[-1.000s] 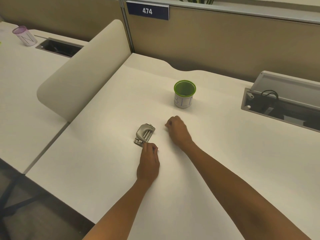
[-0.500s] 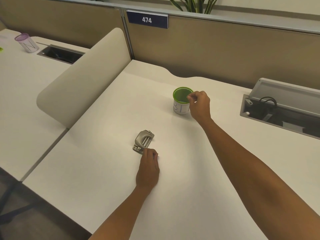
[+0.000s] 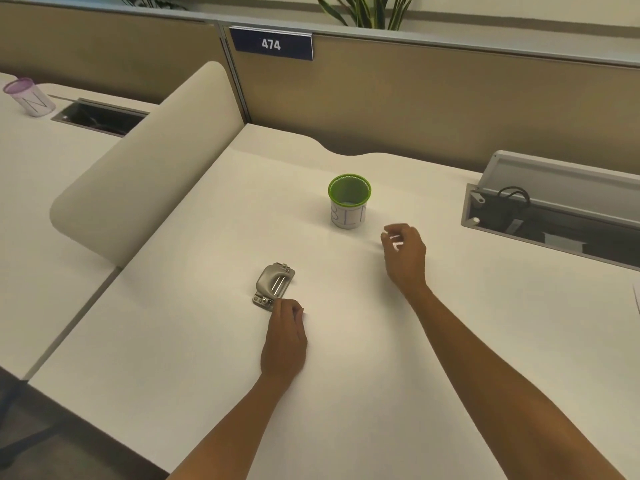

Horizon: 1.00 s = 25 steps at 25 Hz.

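A small grey metal hinged piece (image 3: 273, 284) lies flat on the white desk (image 3: 363, 358), near its middle. My left hand (image 3: 284, 336) rests on the desk just in front of the piece. Its fingers are curled, and the knuckles touch the piece's near right corner. Farther back stands a white cup with a green rim (image 3: 349, 200) and handwritten letters on its side. My right hand (image 3: 404, 254) hovers to the right of the cup and nearer me, apart from it. Its fingers are loosely curled, slightly blurred, and hold nothing I can see.
A rounded beige divider (image 3: 145, 168) separates this desk from the left one, where a purple-rimmed cup (image 3: 29, 97) stands. An open cable tray (image 3: 554, 216) with cords sits at the back right. A tan partition with a "474" sign (image 3: 271, 44) closes off the back.
My right hand went from beside the metal piece to the cup's rim, then drew back to the right and toward me. My left hand stayed by the piece.
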Each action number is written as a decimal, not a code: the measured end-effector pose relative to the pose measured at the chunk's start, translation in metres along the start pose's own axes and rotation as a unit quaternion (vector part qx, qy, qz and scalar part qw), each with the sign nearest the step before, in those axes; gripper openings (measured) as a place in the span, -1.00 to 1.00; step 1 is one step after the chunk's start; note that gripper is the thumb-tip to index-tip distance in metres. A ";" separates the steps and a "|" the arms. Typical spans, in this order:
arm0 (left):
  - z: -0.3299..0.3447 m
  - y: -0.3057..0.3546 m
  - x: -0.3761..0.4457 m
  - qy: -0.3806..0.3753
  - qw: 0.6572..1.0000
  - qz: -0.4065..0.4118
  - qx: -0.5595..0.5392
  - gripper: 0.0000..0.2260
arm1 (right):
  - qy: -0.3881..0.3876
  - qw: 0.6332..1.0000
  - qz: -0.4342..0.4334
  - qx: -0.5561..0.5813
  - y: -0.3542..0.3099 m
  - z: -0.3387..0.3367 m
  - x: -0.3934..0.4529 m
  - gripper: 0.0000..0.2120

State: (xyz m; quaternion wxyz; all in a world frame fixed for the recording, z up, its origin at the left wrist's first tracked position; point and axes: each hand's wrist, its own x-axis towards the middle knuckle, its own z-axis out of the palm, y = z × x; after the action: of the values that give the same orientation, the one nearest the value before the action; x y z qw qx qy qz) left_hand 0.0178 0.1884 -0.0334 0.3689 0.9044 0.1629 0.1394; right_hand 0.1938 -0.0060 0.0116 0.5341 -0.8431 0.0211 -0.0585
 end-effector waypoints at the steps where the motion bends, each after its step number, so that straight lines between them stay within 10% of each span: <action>1: 0.000 -0.001 0.000 0.001 1.000 0.001 0.002 -0.90 | -0.018 0.999 -0.007 -0.037 0.015 -0.005 -0.018 -0.80; 7: 0.002 -0.007 0.000 -0.005 1.000 0.012 -0.005 -0.84 | -0.103 0.954 -0.065 -0.276 0.071 -0.032 -0.082 -0.48; 19: 0.012 0.092 0.095 0.015 0.986 0.112 -0.122 -0.87 | -0.077 0.948 -0.081 -0.299 0.075 -0.028 -0.080 -0.47; 25: 0.021 0.125 0.202 0.006 0.997 0.071 0.005 -0.92 | -0.066 0.947 -0.084 -0.302 0.075 -0.027 -0.079 -0.49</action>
State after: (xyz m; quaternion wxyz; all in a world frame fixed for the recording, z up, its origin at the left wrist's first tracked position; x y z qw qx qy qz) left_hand 0.2331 0.1711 0.0681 0.3525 0.9148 0.1014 0.1692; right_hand 0.1143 -0.0551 -0.0509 0.2483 -0.9655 -0.0687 -0.0386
